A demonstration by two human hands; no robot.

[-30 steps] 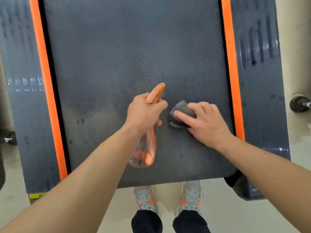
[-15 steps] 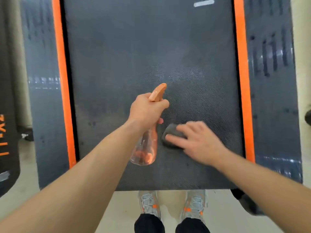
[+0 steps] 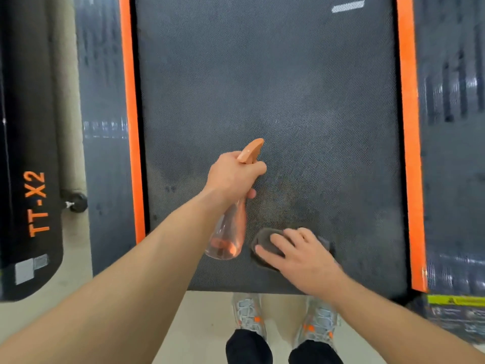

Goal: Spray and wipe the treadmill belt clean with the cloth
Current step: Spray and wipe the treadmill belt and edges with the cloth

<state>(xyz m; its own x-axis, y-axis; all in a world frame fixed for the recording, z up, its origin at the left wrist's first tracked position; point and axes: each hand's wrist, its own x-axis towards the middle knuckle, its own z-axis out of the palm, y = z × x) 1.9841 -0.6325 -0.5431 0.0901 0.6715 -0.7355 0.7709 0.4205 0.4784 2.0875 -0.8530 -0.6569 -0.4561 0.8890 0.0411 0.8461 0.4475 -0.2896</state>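
Observation:
The dark textured treadmill belt fills the middle of the view, edged by orange strips. My left hand grips a clear spray bottle with an orange trigger head, nozzle pointing away over the belt. My right hand presses flat on a dark grey cloth near the belt's near edge, just right of the bottle's base. Most of the cloth is hidden under my fingers. A darker damp patch lies on the belt above the cloth.
Grey side rails flank the belt beyond the orange strips. Another black machine marked TT-X2 stands at the left. My two grey and orange shoes stand on the pale floor just behind the belt's end.
My right hand has dragged the cloth toward me and slightly left, down to the belt's near edge. The view has shifted right and back. My left hand keeps the bottle in much the same pose.

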